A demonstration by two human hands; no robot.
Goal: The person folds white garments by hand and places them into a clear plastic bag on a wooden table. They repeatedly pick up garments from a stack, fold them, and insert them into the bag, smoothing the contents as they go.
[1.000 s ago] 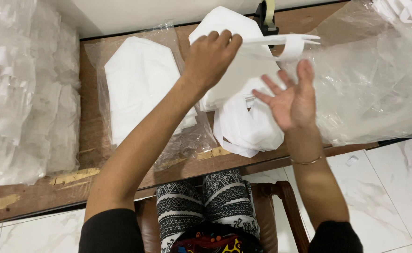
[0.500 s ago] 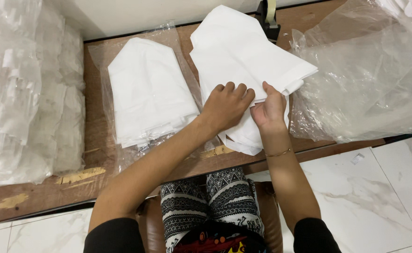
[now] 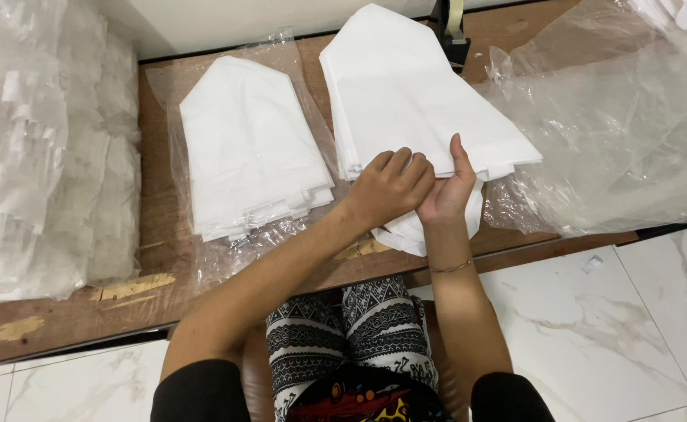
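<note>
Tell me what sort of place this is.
Probably a small packing workstation. Both hands, left hand and right hand, grip a stack of white fabric pieces on a worn wooden bench, with another bagged white stack and piles of clear plastic bags alongside.

The left hand [image 3: 390,187] covers the near edge of the white cloth stack [image 3: 414,101], so what its fingertips pinch cannot be told. The right hand [image 3: 449,187] shows only thumb and palm; its fingers lie under the cloth. Beyond the grip, the tape dispenser [image 3: 449,27] is cut off by the top edge.
</note>
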